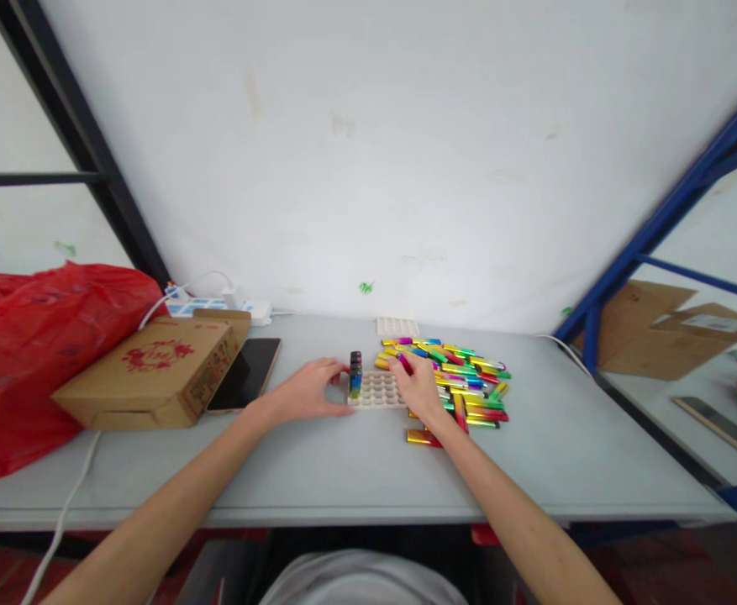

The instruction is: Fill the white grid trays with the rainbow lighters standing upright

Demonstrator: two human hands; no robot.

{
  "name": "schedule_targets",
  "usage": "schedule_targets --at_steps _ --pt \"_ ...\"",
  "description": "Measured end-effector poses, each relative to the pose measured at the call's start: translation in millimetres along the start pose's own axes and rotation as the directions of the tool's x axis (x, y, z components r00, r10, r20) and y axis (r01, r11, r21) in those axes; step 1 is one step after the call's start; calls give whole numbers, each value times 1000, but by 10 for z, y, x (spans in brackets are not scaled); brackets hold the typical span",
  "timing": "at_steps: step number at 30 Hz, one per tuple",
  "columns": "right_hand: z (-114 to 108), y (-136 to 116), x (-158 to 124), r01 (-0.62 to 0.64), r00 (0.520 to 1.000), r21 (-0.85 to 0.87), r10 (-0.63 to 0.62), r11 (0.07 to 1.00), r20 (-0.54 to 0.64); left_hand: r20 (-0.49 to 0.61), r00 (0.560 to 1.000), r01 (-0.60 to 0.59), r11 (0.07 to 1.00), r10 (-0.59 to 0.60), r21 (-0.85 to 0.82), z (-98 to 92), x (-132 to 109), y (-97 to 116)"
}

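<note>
Head view: just right of the frame's centre, below the middle, a magenta lighter [405, 363] sits pinched in the right hand [413, 382], fingers drawn narrow around it. Only a short, glossy, metallic length shows, its long axis slanting from upper left to lower right; the fingers hide the rest. Just left of that hand lies a pale tray [377, 402] with rows of round cups, its long axis running left to right. Upright lighters [355, 382] fill its left end in a line going away from the viewer — black tops up, blue and yellowish below — while the cups beside them are bare. The left hand [310, 388] curves about that end, thumb and fingers wide apart; whether they touch it, I cannot tell. Right of centre, loose lighters [460, 368] in gold, green, red and blue lie flat, mostly crosswise. Behind, a second pale tray [397, 326] rests near the wall. At left lie a dark phone [245, 374], a cardboard box [147, 370] and a red bag [46, 361] — contents hidden.
</note>
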State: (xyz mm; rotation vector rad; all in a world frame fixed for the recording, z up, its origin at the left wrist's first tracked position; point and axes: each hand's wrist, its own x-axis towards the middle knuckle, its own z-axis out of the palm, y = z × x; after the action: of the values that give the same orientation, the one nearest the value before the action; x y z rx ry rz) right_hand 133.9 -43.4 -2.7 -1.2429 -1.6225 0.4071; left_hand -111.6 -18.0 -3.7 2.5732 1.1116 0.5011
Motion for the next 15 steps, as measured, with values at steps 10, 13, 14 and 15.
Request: schedule_targets --at_steps 10,13,14,15 --pt "-56 -58 -75 61 991 -8 -59 998 124 8 1000 1 1000 -1 -2 0 -4 10" --pt "-98 -104 -111 232 955 -76 -212 970 207 -3 1000 -8 1000 8 -16 1 -6 8" --pt "-106 -116 -123 288 939 -106 -260 952 226 -2 1000 -11 1000 11 -18 1 -6 6" --pt "-110 -126 -134 330 926 -134 -292 934 240 1 1000 -12 1000 12 -19 2 -7 4"
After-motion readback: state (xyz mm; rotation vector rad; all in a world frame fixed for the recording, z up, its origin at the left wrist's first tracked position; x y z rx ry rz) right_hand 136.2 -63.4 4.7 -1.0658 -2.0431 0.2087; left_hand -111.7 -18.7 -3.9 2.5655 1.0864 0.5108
